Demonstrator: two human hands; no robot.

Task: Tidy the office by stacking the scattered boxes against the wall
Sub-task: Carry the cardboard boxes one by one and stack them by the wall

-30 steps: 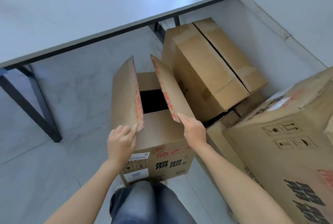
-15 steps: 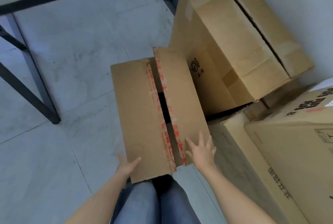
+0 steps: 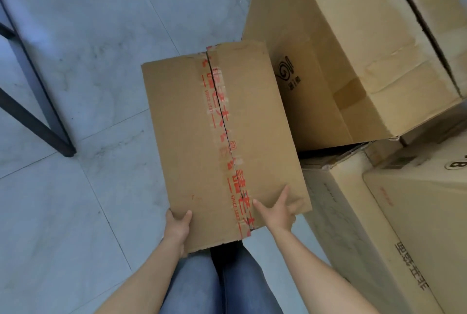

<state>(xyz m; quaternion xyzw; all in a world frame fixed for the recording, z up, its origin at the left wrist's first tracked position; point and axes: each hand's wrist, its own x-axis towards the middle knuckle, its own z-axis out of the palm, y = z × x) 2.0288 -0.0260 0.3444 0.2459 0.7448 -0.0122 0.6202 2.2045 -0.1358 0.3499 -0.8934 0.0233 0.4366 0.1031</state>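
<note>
A brown cardboard box (image 3: pixel 192 136) with torn red printed tape along its top seam stands on the grey floor just in front of my knees. Both top flaps lie flat and meet at the seam. My left hand (image 3: pixel 177 227) grips the box's near left corner, thumb on top and fingers down the side. Spread flat, my right hand (image 3: pixel 276 212) presses on the right flap near its near edge.
A large tilted box (image 3: pixel 353 48) leans at the upper right, touching the small box's far right side. More big boxes (image 3: pixel 417 225) stand stacked at the right by the wall. A black table leg (image 3: pixel 35 114) crosses the floor at the left. My jeans-clad legs (image 3: pixel 219 286) are below.
The two raised flaps have been folded down and the gap along the seam has closed. My head has dropped closer over the box. My left hand has moved to the near left corner.
</note>
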